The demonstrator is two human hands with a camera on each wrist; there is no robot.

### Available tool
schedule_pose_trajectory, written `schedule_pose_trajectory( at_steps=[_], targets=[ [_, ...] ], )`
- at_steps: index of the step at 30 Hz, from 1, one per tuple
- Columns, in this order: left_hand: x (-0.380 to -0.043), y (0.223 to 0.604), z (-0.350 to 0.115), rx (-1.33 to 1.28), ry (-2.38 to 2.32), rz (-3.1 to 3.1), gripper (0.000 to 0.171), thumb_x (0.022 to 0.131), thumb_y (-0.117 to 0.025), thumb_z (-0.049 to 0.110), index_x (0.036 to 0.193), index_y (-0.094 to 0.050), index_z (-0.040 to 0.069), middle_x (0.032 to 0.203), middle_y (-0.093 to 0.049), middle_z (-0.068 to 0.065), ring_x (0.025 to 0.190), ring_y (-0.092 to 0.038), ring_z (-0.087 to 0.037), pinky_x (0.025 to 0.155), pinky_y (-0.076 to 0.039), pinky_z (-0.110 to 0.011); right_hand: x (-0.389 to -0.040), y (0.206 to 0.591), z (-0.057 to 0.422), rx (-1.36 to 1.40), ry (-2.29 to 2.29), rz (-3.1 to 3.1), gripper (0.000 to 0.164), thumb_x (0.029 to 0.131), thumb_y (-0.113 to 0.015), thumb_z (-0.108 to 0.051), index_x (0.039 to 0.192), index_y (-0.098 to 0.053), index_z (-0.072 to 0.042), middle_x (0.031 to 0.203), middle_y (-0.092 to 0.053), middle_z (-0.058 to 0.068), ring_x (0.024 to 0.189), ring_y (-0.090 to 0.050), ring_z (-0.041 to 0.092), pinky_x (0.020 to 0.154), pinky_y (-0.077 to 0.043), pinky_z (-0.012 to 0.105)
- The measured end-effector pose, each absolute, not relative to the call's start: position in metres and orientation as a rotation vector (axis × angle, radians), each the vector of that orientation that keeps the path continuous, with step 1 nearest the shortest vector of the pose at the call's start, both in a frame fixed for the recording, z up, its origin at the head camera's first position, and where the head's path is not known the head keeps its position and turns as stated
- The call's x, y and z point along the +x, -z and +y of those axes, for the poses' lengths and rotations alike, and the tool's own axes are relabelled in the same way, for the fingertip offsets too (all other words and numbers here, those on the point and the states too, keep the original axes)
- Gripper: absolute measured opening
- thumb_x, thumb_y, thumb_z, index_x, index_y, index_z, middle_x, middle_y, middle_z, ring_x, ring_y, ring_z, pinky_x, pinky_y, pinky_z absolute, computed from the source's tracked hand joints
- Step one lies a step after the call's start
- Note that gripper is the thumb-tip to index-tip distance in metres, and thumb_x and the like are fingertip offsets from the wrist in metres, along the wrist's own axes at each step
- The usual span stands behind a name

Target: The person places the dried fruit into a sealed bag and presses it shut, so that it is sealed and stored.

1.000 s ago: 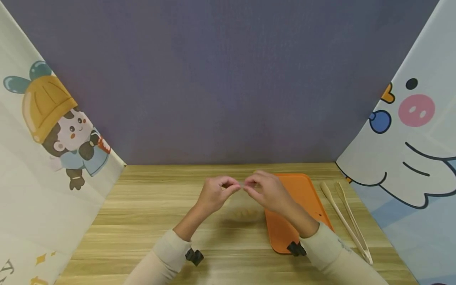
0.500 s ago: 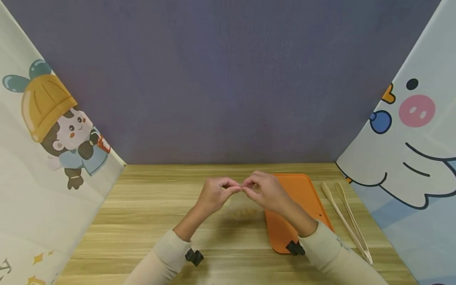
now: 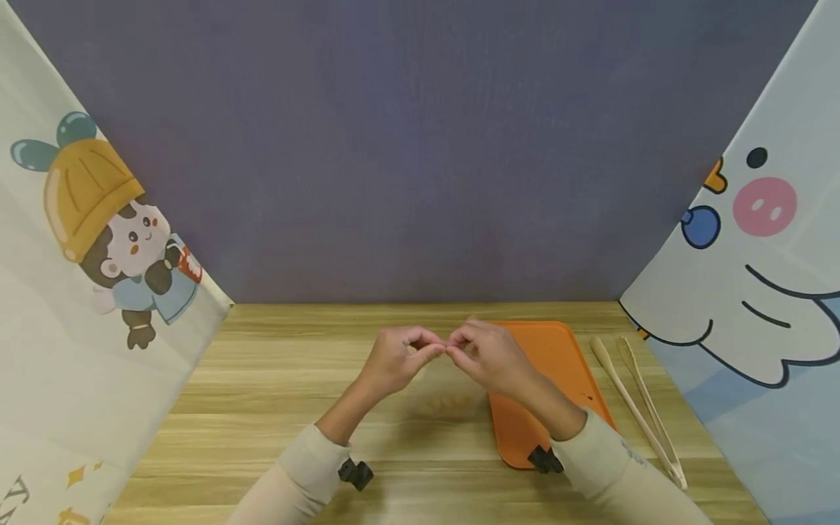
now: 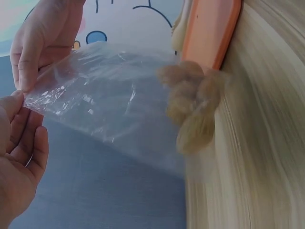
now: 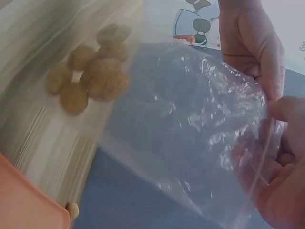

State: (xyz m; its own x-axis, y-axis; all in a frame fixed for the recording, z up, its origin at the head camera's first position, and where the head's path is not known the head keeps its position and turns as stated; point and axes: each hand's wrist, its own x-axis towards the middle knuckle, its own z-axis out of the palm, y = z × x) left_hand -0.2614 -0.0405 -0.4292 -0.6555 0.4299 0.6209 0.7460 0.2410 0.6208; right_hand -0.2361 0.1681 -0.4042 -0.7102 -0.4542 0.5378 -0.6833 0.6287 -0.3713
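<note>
A clear plastic bag (image 4: 114, 100) hangs between both hands, with several brown, roundish, nut-like pieces (image 5: 100, 71) gathered at its bottom. My left hand (image 3: 394, 361) pinches the bag's top edge between thumb and index finger. From the other side, my right hand (image 3: 488, 357) pinches the same edge, its fingertips right at the left hand's. A seal-like strip runs along the bag's top in the right wrist view, partly hidden by the fingers. The head view shows the bag only as a faint film, the pieces (image 3: 449, 405) low over the table.
Below the right forearm lies an orange tray (image 3: 558, 346) on the wood-grain table (image 3: 282, 372). Light-coloured tongs (image 3: 630, 394) lie spread to its right. A grey panel (image 3: 420, 160) closes off the back, and printed cartoon sheets stand at both sides.
The fingertips of the two hands have come together, closing the small gap between them along the bag's edge. The hanging bag has shifted slightly; tray and tongs stay put.
</note>
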Motion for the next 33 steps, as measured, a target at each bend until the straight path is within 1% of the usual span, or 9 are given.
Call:
schedule_pose_trajectory(
  at_steps=[6,12,15,17,20,24,29,33],
  targets=[
    [-0.261,0.424,-0.044,-1.088,1.368,-2.177,0.008,0.094,-0.074,0.012,0.091,-0.077,0.005,0.081,-0.077,-0.004,0.071,-0.068,-0.008,0.061,-0.060,-0.026,-0.234,0.404,0.174,0.887,-0.803,-2.508,0.005,0.093,-0.075,-0.015,0.091,-0.071,-0.013,0.086,-0.067,-0.003,0.075,-0.063,0.007,0.063,-0.055,0.022],
    [-0.262,0.420,-0.048,-1.040,1.354,-2.195,0.011,0.095,-0.073,0.015,0.091,-0.076,0.005,0.084,-0.077,-0.004,0.074,-0.070,-0.011,0.064,-0.060,-0.026,-0.234,0.404,0.186,0.841,-0.837,-2.575,0.005,0.094,-0.073,-0.013,0.092,-0.069,-0.013,0.088,-0.066,-0.004,0.080,-0.067,0.010,0.068,-0.061,0.029],
    [-0.263,0.420,-0.049,-1.014,1.351,-2.199,0.009,0.094,-0.074,0.013,0.091,-0.076,0.005,0.084,-0.077,-0.004,0.075,-0.070,-0.013,0.065,-0.059,-0.026,-0.235,0.407,0.191,0.828,-0.851,-2.581,0.005,0.095,-0.073,-0.013,0.092,-0.069,-0.013,0.088,-0.066,-0.004,0.081,-0.068,0.010,0.068,-0.061,0.026],
    [-0.264,0.420,-0.050,-1.000,1.348,-2.197,0.007,0.093,-0.075,0.012,0.091,-0.077,0.006,0.084,-0.077,-0.004,0.075,-0.070,-0.013,0.065,-0.058,-0.024,-0.236,0.408,0.193,0.820,-0.857,-2.577,0.005,0.095,-0.073,-0.013,0.091,-0.069,-0.013,0.088,-0.066,-0.003,0.080,-0.068,0.010,0.067,-0.061,0.024],
    [-0.264,0.419,-0.052,-0.984,1.347,-2.192,0.005,0.092,-0.076,0.012,0.090,-0.077,0.007,0.083,-0.077,-0.004,0.074,-0.070,-0.013,0.065,-0.058,-0.025,-0.236,0.409,0.196,0.803,-0.864,-2.574,0.005,0.094,-0.074,-0.014,0.092,-0.070,-0.013,0.089,-0.067,-0.003,0.080,-0.069,0.010,0.066,-0.059,0.021],
    [-0.263,0.417,-0.055,-0.965,1.343,-2.197,0.006,0.092,-0.076,0.013,0.089,-0.076,0.007,0.082,-0.077,-0.003,0.075,-0.070,-0.011,0.065,-0.059,-0.027,-0.235,0.410,0.201,0.782,-0.863,-2.578,0.004,0.094,-0.074,-0.014,0.093,-0.070,-0.013,0.088,-0.067,-0.003,0.079,-0.067,0.008,0.065,-0.058,0.021],
    [-0.263,0.414,-0.061,-0.933,1.344,-2.207,0.006,0.093,-0.075,0.013,0.090,-0.076,0.008,0.081,-0.076,-0.001,0.073,-0.067,-0.006,0.065,-0.058,-0.025,-0.235,0.410,0.208,0.767,-0.862,-2.572,0.004,0.094,-0.074,-0.014,0.093,-0.070,-0.013,0.087,-0.066,-0.004,0.077,-0.065,0.006,0.064,-0.058,0.022],
    [-0.263,0.412,-0.064,-0.921,1.365,-2.187,0.005,0.093,-0.075,0.011,0.090,-0.076,0.007,0.080,-0.076,-0.003,0.070,-0.065,-0.006,0.063,-0.058,-0.026,-0.234,0.409,0.215,0.734,-0.878,-2.580,0.008,0.096,-0.073,-0.018,0.094,-0.071,-0.010,0.087,-0.066,-0.005,0.078,-0.063,0.005,0.064,-0.058,0.021]
  ],
)
